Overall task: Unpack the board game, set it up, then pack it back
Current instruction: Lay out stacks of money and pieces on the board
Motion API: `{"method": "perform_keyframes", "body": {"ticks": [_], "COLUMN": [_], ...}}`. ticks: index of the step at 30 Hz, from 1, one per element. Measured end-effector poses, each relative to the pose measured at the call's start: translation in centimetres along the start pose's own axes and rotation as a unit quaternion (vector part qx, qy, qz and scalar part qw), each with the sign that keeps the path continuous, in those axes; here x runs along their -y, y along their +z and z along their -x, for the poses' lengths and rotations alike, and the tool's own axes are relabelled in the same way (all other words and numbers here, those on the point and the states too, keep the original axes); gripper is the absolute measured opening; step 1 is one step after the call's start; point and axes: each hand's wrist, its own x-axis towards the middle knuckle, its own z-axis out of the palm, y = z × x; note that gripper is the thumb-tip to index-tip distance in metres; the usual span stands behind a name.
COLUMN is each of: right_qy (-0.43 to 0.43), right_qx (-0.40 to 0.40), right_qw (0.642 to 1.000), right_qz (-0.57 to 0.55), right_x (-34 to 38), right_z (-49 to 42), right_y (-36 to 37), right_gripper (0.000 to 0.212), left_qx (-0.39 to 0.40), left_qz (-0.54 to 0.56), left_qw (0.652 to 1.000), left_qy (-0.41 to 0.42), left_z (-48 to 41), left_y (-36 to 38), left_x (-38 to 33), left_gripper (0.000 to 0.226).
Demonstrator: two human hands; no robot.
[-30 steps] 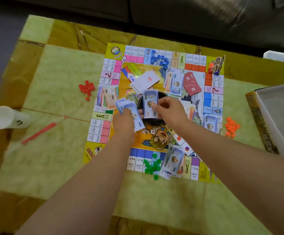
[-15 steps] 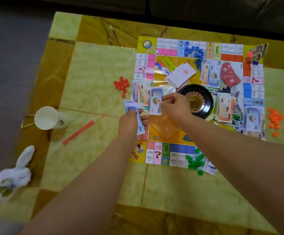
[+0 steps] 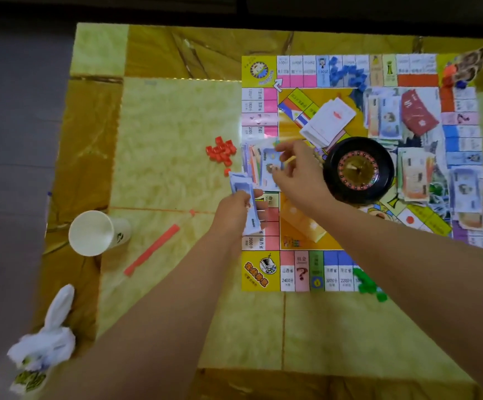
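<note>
Banknotes [image 3: 242,184] are being gripped as a supply by the left hand [image 3: 231,210] while the right hand [image 3: 299,173] is pinching a single note [image 3: 269,170] over the board [image 3: 295,243], seemingly dealing.

- Square, brightly printed game board [image 3: 260,269]: unfolded, flat.
- Black round roulette wheel [image 3: 357,170]: on the board's centre.
- White card stack [image 3: 328,121], dark red card stack [image 3: 417,112]: on the board beyond the wheel.
- Blue plastic houses [image 3: 347,73]: heaped on the far edge.
- Red plastic houses [image 3: 221,153]: just left of the board.
- Green plastic houses [image 3: 367,284]: at the near edge.
- Sheaf of blue paper banknotes [image 3: 246,203]: gripped by the left hand [image 3: 231,212].
- Single blue banknote [image 3: 269,168]: pinched by the right hand [image 3: 301,171].
</note>
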Motion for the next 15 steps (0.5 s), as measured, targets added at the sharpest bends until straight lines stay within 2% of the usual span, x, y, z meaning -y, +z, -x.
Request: {"method": "perform_keyframes", "body": {"ticks": [2, 4, 7, 9, 11, 13, 15], "right_qy": [-0.019, 0.009, -0.009, -0.013, -0.001, 0.03, 0.075], "right_qx": [0.072, 0.149, 0.222, 0.208, 0.176, 0.125, 0.074], "right_qw": [0.997, 0.988, 0.975, 0.978, 0.984, 0.991, 0.993], "right_qz": [-0.018, -0.042, 0.001, 0.018, -0.001, -0.026, -0.052], "right_x": [0.6, 0.8, 0.3, -0.4, -1.2, -2.3, -3.6], "right_z": [1.0, 1.5, 2.4, 3.0, 3.9, 4.6, 5.4], "right_y": [-0.9, -2.1, -4.8, -6.6, -8.6, -10.2, -11.8], "right_gripper": [0.036, 0.036, 0.023, 0.017, 0.017, 0.014, 0.021], "left_qx": [0.011, 0.051, 0.099, 0.111, 0.099, 0.069, 0.069], "left_qz": [-0.067, -0.142, -0.199, -0.211, -0.178, -0.07, 0.022], "left_qw": [0.998, 0.988, 0.974, 0.97, 0.977, 0.992, 0.995], "left_qy": [-0.001, -0.018, -0.046, -0.055, -0.07, -0.083, -0.076], "left_z": [0.8, 1.6, 2.9, 3.4, 3.5, 3.5, 3.9], "left_y": [0.9, 2.0, 3.8, 5.1, 6.7, 8.3, 10.4], "left_x": [-0.4, -0.5, -0.5, -0.3, 0.1, 0.7, 1.4], "left_gripper": [0.026, 0.019, 0.022, 0.023, 0.021, 0.024, 0.019]}}
